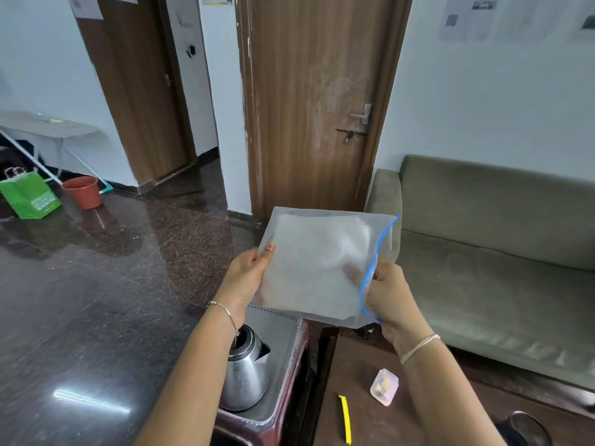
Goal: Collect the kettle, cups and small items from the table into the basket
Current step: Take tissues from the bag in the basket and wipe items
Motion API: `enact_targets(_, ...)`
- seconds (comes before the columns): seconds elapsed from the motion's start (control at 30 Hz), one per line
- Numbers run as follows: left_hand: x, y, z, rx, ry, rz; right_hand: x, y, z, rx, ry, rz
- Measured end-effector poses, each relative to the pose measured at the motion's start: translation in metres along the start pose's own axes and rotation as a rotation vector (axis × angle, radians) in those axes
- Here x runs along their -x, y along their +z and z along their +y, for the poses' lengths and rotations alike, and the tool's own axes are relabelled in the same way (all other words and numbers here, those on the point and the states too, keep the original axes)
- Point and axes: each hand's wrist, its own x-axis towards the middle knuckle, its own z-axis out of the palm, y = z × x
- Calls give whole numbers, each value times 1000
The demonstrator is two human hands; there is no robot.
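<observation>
A frosted zip bag [317, 265] with a blue seal strip is held up in front of me. My left hand [246, 278] grips its left edge; my right hand [391, 294] pinches the blue zip side, one finger showing through the plastic. Below my left forearm a steel kettle [246, 371] stands upright, lid open, on a small stool with a grey perforated cover [283, 329]. On the brown table [360, 413] lie a small clear box [384, 386] with coloured bits and a yellow clip [345, 419]. No basket or cups are in view.
An olive sofa [495, 252] runs along the right behind the table. A wooden door [315, 101] is straight ahead. Far left on the dark polished floor stand a green paper bag [29, 196], a terracotta pot [83, 192] and an ironing board [48, 130].
</observation>
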Motion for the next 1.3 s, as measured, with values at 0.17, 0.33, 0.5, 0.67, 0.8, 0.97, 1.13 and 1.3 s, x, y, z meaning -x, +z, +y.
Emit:
enact_targets(0.17,-1,2,-6,92,-21,-28,-9,-4,9,-142,62,-72)
enact_targets(0.33,-5,6,-12,108,-28,-67,-18,-3,21,-213,122,-57)
enact_targets(0.5,-19,4,-17,137,-18,31,-29,-15,31,-247,170,91)
enact_targets(0.67,-32,-3,-23,212,-72,84,-38,-50,48,-200,154,176)
enact_targets(0.8,-41,-4,-30,199,-123,140,-38,-68,63,-214,115,167)
enact_targets(0.97,-46,-6,-44,174,-214,208,-41,-78,75,-237,117,168)
enact_targets(1.13,-54,-22,-61,165,-273,279,-50,-90,83,-339,157,225)
enact_targets(1.3,-77,-38,-80,160,-322,283,-61,-80,92,-628,298,232)
